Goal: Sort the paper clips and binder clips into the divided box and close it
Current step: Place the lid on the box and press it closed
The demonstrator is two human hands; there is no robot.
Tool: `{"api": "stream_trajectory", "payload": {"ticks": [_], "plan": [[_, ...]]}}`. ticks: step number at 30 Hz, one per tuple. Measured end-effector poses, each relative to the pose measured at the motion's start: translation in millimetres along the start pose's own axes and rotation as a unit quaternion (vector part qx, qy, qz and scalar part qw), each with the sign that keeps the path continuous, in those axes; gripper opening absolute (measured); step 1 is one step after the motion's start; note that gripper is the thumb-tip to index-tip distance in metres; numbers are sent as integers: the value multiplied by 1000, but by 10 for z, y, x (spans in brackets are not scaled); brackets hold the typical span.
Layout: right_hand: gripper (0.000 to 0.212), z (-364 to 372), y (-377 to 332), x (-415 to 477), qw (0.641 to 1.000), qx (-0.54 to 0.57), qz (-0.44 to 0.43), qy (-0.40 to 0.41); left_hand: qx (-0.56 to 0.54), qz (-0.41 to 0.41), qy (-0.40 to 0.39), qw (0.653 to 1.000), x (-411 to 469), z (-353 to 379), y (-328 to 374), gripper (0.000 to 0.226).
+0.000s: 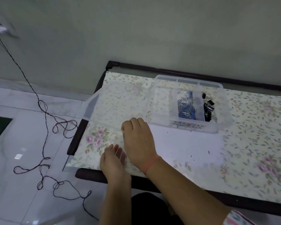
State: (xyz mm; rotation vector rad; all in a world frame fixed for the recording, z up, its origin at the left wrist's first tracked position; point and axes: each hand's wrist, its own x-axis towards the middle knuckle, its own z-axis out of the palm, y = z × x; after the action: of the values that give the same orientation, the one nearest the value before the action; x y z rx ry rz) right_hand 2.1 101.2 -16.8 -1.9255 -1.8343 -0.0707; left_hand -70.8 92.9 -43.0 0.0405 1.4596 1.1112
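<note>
The box [189,127] sits open at the far middle of the surface [258,143], its walls clear, so the sorting shows through: blue and silver paper clips [186,107] fill the middle compartment, black binder clips [208,108] lie in the right one, and the left one looks empty. Keeping each kind behind its own divider is the point of the task, and that part looks done, apart from a few dark specks on the white sheet [185,146] in front of the box, too small to identify

The clear lid [104,103] lies flat to the left of the box, reaching past the surface's left edge. Both hands are at its near edge, probably to lift it and bring it over. The right hand [138,142] crosses over to the left, knuckles up, fingers curled down onto the lid's edge; whether they pinch it I cannot tell. The left hand [113,161] sits just beside it nearer the body, fingers [118,151] close together and blurred, so its grip is also unclear

What remains, I judge, is closing: the lid must swing right and seat on the rim
</note>
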Motion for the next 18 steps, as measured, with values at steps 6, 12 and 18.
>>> {"api": "stream_trajectory", "payload": {"ticks": [6,12,18], "plan": [[18,-1409,-96,22,904,388,179,-13,47,12,-68,997,-152,-120,154,33],[7,-1977,808,-468,614,711,339,51,36,-91,-154,983,-296,-94,143,23],[12,-1606,1572,-1183,651,557,487,169,183,61,-185,964,-463,111,-69,20]]}}
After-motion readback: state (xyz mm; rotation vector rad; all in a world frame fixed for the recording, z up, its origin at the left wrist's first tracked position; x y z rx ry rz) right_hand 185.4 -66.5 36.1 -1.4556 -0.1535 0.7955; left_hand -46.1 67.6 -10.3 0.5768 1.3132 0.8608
